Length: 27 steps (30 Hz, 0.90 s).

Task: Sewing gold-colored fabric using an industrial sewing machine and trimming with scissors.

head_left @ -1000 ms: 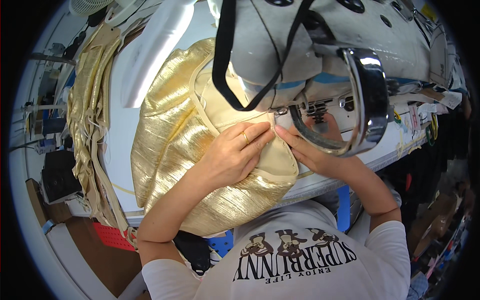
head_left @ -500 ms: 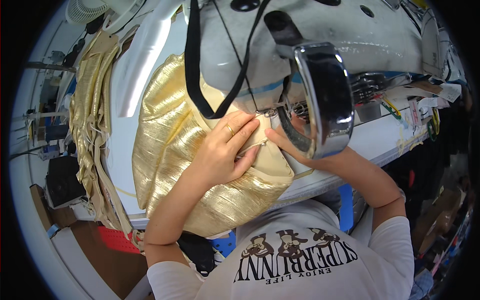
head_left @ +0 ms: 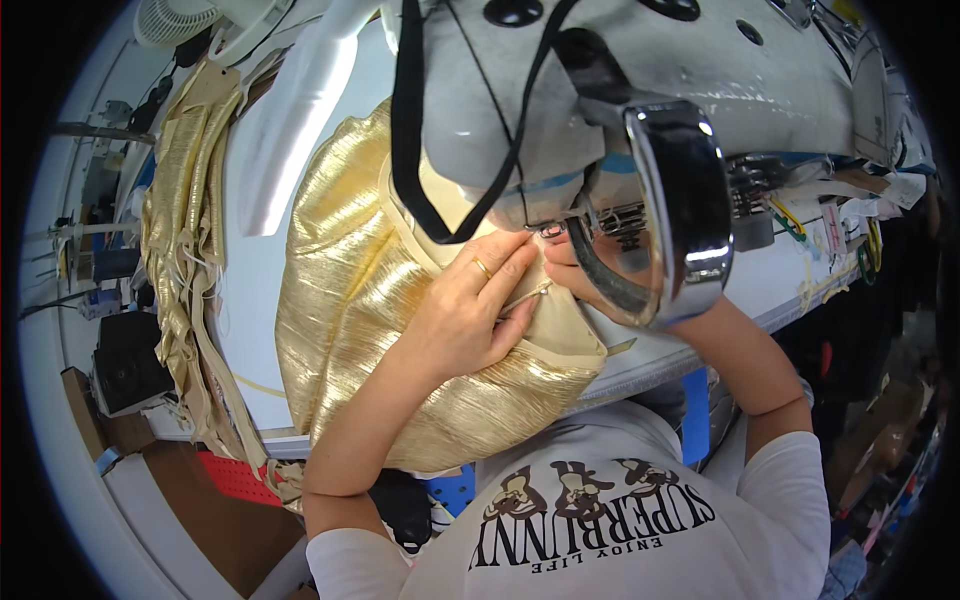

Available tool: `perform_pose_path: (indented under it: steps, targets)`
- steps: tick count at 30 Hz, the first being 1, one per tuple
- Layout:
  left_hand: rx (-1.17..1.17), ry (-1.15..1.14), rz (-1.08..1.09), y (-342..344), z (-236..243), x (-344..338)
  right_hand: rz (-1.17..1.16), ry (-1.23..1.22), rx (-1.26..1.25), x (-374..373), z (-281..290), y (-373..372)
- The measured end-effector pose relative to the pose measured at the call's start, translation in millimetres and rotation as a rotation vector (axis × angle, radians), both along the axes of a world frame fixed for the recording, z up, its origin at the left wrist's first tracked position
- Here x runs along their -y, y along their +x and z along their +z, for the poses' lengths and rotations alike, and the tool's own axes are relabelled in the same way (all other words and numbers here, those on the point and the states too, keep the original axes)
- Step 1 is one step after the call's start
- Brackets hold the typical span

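A shiny gold fabric piece (head_left: 350,300) lies on the white sewing table (head_left: 270,140), with a beige lining edge (head_left: 555,330) fed under the head of a grey sewing machine (head_left: 620,90). My left hand (head_left: 465,315), a ring on one finger, lies flat on the gold fabric and pins the beige edge near the needle. My right hand (head_left: 565,270) reaches in under the machine's chrome handwheel (head_left: 680,210); its fingertips pinch the same edge, and most of it is hidden. A black strap (head_left: 410,130) hangs down over the machine head.
A pile of gold and beige fabric strips (head_left: 185,250) hangs along the table's left edge. A white fan (head_left: 175,20) stands at the far left corner. Small tools and clutter (head_left: 830,230) lie on the table to the right of the machine.
The view has come closer to the machine head. Both hands stay on the fabric at the needle, fingers drawn tighter together on the beige edge.
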<state>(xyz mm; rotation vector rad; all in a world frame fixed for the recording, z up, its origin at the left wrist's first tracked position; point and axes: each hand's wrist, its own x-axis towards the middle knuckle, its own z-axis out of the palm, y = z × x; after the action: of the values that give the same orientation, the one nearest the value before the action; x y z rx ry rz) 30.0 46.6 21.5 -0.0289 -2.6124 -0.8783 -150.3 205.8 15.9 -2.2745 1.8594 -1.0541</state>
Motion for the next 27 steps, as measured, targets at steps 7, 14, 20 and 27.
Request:
perform_pose_path:
  steps: [7, 14, 20, 27]
  targets:
    - [0.039, -0.127, -0.029, -4, 5, 0, -0.056, -0.050, -0.060, -5, -11, -1]
    - [0.003, -0.153, -0.073, -3, 2, 5, -0.047, 0.111, -0.125, -4, 2, -2]
    - [-0.017, -0.132, -0.108, -6, -2, 9, -0.019, 0.167, -0.002, -4, 6, -3]
    - [0.020, -0.124, -0.083, -7, 2, 11, 0.000, 0.114, 0.047, -1, 4, -1]
